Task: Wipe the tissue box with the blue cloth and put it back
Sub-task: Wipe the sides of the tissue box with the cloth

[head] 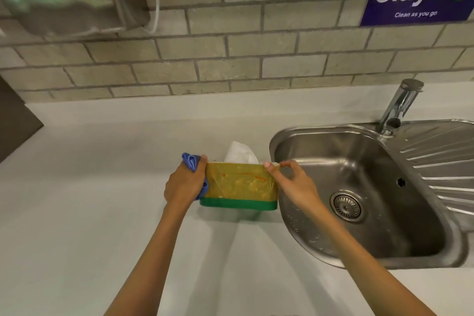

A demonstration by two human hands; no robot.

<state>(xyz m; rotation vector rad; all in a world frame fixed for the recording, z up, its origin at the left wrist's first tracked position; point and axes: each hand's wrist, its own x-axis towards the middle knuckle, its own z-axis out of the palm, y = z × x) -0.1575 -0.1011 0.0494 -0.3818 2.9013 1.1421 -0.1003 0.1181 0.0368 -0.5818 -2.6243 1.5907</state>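
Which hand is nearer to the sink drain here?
Right. The right hand pinches the tissue box's right end, over the sink basin's edge, just left of the drain. The left hand, holding the blue cloth, is at the box's far left end.

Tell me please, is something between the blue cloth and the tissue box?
Nothing visible. The left hand presses the blue cloth directly against the left end of the tissue box, while the right hand pinches its right top corner.
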